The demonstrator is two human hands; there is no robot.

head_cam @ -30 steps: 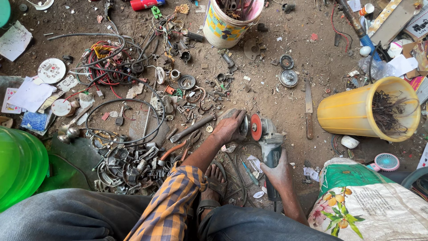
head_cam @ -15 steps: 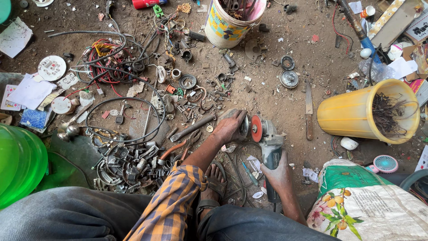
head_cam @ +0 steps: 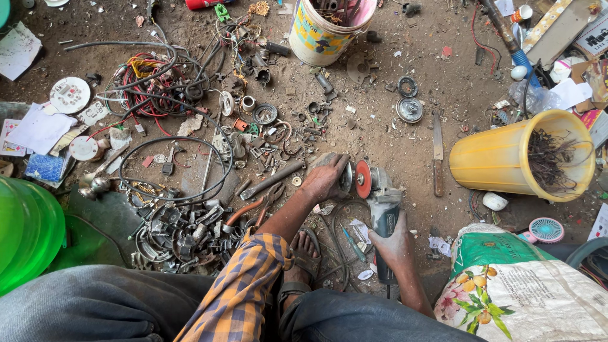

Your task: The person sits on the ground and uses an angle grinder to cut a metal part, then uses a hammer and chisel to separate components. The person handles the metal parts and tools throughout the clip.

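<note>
We sit on the dirt floor (head_cam: 405, 145) with our right hand (head_cam: 396, 244) wrapped tight around the dark body of a grey angle grinder with a red disc (head_cam: 379, 193), the disc standing on edge just beside our left hand (head_cam: 324, 180). That hand is closed over a round, dull metal part (head_cam: 339, 171), pressing it to the ground right at the disc. We judge the grinder heavy and stiff, best held by its body as now; the metal piece looks hard, gritty and small, so it could slip under the wheel. Around us lie black cables (head_cam: 164, 152), tangled red wires (head_cam: 142, 79), a long flat file (head_cam: 437, 152), a tipped yellow plastic bucket holding wire scraps (head_cam: 506, 158) and 1 painted bucket of scrap (head_cam: 326, 35).
</note>
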